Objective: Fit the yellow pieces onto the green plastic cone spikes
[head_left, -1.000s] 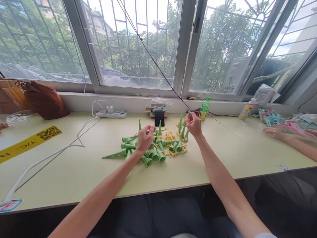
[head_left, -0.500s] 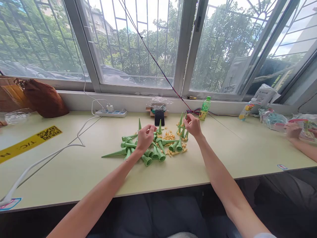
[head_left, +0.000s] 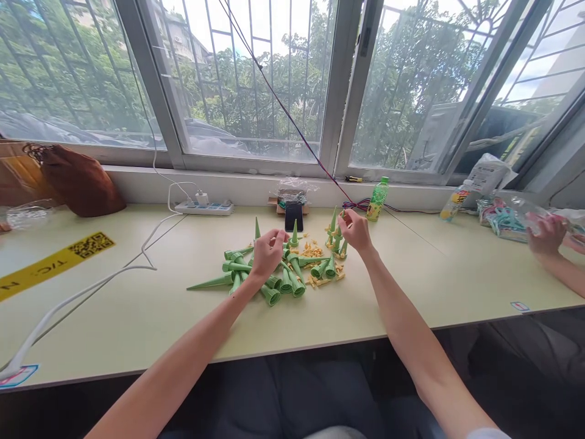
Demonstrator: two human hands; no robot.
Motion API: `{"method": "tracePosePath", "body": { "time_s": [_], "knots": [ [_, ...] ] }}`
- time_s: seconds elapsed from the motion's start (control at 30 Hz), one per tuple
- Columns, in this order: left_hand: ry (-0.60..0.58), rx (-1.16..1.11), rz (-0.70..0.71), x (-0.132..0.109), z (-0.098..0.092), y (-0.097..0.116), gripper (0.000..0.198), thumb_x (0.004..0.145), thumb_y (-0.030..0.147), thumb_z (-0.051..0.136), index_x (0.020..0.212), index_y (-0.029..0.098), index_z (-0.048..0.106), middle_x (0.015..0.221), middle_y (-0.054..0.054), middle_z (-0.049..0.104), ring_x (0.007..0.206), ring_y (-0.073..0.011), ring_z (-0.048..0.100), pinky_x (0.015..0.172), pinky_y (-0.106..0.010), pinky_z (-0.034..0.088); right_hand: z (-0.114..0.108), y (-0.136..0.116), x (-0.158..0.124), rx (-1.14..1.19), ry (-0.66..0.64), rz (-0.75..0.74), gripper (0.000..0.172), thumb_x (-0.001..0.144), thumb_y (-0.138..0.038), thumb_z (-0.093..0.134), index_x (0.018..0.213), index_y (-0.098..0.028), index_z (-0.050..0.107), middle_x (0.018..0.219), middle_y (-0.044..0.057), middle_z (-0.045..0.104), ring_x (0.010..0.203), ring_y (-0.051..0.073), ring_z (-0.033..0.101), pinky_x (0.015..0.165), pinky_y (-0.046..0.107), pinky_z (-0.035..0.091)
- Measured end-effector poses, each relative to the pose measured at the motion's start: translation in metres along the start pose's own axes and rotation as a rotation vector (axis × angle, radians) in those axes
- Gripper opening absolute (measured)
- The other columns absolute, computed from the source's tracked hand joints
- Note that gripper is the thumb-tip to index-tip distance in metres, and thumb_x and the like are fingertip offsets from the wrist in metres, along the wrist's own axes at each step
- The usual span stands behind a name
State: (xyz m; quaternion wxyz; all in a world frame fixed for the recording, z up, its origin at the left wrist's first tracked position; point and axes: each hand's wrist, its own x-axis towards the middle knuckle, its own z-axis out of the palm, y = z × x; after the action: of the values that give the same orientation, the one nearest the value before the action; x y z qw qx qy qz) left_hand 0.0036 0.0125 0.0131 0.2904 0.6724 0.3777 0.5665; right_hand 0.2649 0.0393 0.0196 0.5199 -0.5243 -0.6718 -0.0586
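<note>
Many green cones (head_left: 286, 280) lie heaped between the front and back edges of the bench (head_left: 146, 317), with yellow bits (head_left: 313, 250) scattered beside them toward the back edge. A few cones stand upright right of the heap. At these, the right hand (head_left: 356, 230) pinches one by its tip. The left hand (head_left: 269, 256) is over the heap, fingers drawn together; I cannot tell whether it grips anything. A phone (head_left: 294, 216) and a bottle (head_left: 377, 199) stand along the back edge.
</note>
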Motion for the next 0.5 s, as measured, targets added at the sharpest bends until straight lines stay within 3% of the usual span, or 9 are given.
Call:
{"method": "tracePosePath", "body": {
  "time_s": [0.5],
  "knots": [
    [0.001,0.034,0.008,-0.0004,0.0006,0.0,0.032,0.09,0.039,0.048,0.079,0.015,0.067,0.071,-0.004,0.064,0.045,-0.0081,0.047,0.04,-0.021,0.034,0.0025,-0.0011,-0.0024,-0.035,-0.02,0.03,0.02,0.089,-0.036,0.046,0.083,-0.02,0.057,0.068,0.002,0.065,0.057,0.016,0.057,0.061,0.027,0.043]
  ]
}}
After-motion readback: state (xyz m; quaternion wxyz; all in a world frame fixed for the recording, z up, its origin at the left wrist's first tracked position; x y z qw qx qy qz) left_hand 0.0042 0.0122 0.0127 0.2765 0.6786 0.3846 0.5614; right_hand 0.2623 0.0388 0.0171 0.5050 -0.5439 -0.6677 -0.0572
